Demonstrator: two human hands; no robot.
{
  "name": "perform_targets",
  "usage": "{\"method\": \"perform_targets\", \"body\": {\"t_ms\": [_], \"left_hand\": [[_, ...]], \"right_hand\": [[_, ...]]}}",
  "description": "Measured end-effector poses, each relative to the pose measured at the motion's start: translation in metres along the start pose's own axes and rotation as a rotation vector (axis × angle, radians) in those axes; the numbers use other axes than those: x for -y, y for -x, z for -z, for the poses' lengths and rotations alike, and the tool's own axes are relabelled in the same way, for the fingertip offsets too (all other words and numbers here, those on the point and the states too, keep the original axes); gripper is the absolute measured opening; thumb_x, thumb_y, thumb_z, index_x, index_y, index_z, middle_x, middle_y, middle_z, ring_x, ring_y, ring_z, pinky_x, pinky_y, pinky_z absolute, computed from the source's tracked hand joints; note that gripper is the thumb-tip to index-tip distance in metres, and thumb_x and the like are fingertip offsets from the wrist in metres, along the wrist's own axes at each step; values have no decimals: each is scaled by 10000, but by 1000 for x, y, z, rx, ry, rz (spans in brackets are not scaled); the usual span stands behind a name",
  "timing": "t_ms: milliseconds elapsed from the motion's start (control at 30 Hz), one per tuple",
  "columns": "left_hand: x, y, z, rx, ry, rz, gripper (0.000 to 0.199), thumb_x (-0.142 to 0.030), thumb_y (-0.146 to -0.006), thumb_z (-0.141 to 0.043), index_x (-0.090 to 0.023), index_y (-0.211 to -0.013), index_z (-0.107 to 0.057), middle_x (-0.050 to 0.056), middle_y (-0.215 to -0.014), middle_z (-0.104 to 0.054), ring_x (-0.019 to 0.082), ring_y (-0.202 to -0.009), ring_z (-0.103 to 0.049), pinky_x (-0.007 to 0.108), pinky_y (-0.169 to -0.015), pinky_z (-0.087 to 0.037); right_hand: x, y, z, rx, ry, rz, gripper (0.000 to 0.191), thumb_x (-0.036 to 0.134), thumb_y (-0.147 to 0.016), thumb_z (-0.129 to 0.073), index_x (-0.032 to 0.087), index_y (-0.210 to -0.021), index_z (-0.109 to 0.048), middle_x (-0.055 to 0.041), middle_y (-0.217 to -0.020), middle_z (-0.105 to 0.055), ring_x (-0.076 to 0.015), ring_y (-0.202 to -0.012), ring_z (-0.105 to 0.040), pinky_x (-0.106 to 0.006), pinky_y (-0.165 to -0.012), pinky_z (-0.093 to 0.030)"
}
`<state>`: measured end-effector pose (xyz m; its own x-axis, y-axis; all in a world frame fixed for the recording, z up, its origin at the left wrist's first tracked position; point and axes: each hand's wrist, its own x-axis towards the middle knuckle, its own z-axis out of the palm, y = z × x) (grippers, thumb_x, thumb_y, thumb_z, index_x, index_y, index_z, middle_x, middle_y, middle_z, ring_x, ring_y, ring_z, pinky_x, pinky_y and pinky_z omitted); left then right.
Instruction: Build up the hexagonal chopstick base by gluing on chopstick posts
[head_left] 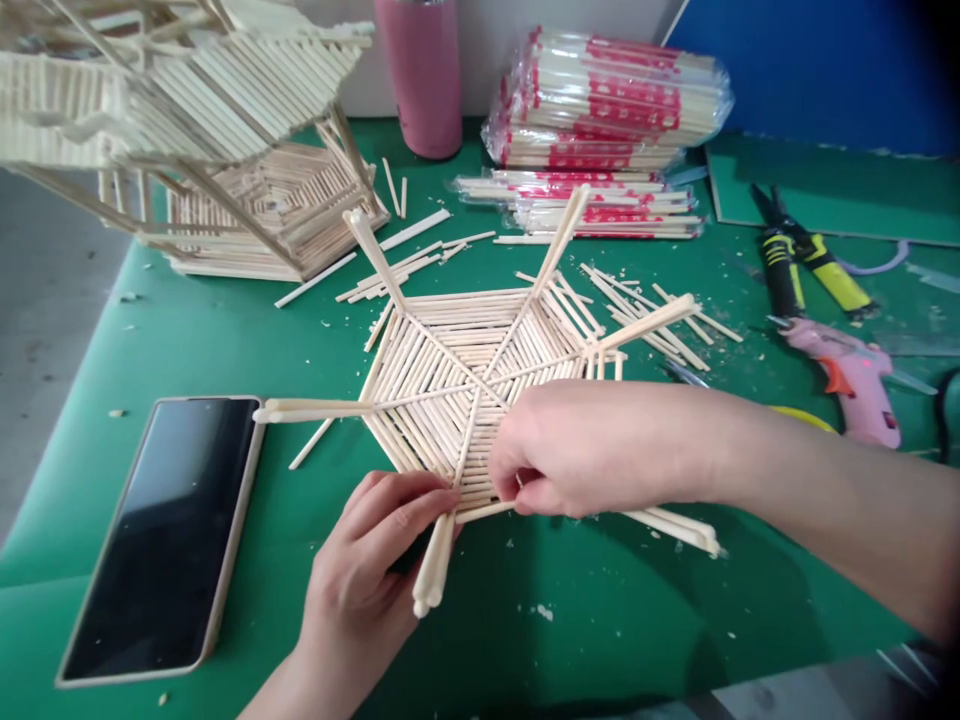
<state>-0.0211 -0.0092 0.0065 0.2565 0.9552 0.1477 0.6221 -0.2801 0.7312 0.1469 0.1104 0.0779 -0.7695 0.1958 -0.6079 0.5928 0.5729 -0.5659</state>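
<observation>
A hexagonal frame of wooden sticks (pixel 420 370) lies on the green table, with bundled stick posts jutting out at its corners. My left hand (pixel 375 560) grips its near corner, fingertips pressed beside the post there. Over the near right part of the frame, my right hand (pixel 555 450) is closed in a pinch on a thin stick (pixel 486 512) along the near edge. The stick's right end is hidden behind my fingers, and my right forearm covers part of the frame's right side.
A roofed stick pavilion model (pixel 247 150) stands at the back left, beside a pink tumbler (pixel 424 80). Wrapped chopstick packs (pixel 607 110) are piled behind. Loose sticks (pixel 652 320), yellow-black pliers (pixel 799 250) and a pink glue gun (pixel 844 375) lie right; a phone (pixel 165 530) lies left.
</observation>
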Motion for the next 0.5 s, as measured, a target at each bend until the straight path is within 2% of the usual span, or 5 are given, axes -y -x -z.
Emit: {"method": "perform_targets", "body": {"t_ms": [133,367,500], "left_hand": [[-1,1,1,10,8,54,266,-58,-737,-580,-256,-914,-594,12,-919,-585,147,-799,-578,274,-712,-491],[1,1,1,-11,12,49,196,-125,-733,-600,-237,-893,-613,15,-898,-608,149,-769,-595,267,-676,-495],[-1,-1,1,-12,19,58,177,-132,-736,-597,-237,-877,-619,12,-887,-616,145,-759,-600,264,-670,-496]], "right_hand": [[1,2,1,-18,43,15,162,85,-664,-488,157,-640,-630,27,-490,-521,-61,-399,-380,-198,-405,-238],[3,1,1,-19,120,-10,149,94,-671,-498,144,-654,-638,11,-518,-545,-74,-419,-397,-201,-398,-246],[3,2,1,-28,127,22,144,100,-672,-498,152,-636,-628,24,-484,-513,-68,-402,-380,-196,-390,-242]]}}
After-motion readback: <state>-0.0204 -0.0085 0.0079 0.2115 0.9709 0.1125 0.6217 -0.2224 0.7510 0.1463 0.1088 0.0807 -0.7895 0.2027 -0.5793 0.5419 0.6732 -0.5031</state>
